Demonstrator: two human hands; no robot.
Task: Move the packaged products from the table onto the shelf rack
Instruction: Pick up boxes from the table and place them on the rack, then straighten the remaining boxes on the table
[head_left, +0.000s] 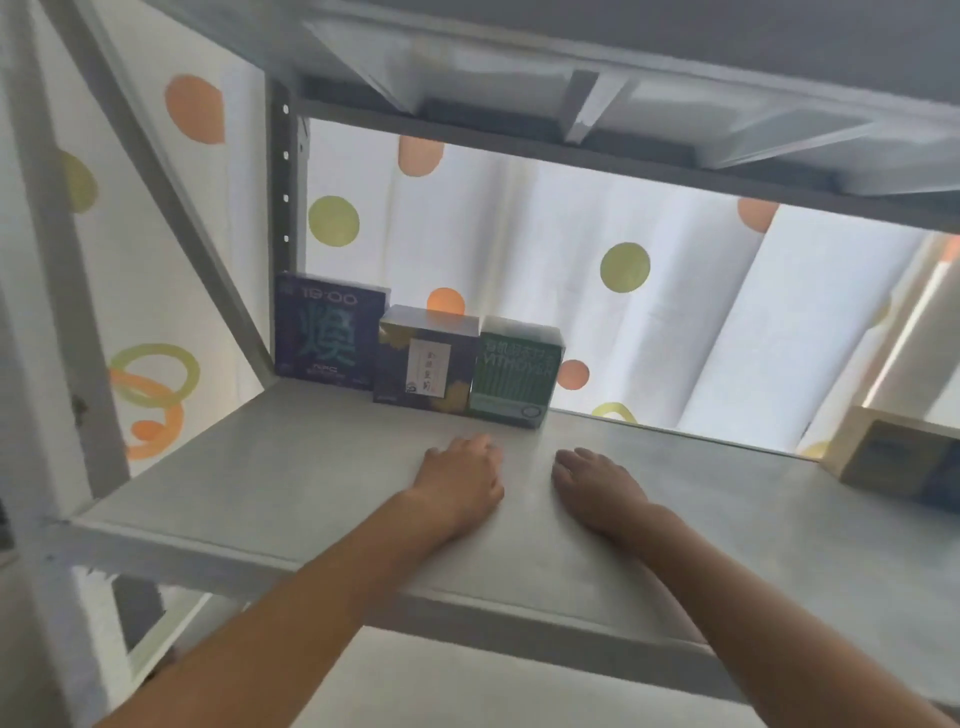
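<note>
Three packaged boxes stand upright in a row at the back left of the grey metal shelf (270, 467): a dark purple box (327, 332), a navy box with a white label (423, 364) and a green box (514, 374). My left hand (462, 478) hovers over or rests on the shelf just in front of the navy and green boxes, fingers loosely curled, holding nothing. My right hand (592, 483) lies beside it, fingers relaxed and pointing toward the boxes, also holding nothing. Neither hand touches a box.
A beige and blue box (898, 462) sits on the same shelf at the far right edge. Another shelf board (571, 78) hangs close overhead. A grey upright post (283, 208) stands at the back left. A white curtain with orange and green dots hangs behind the rack.
</note>
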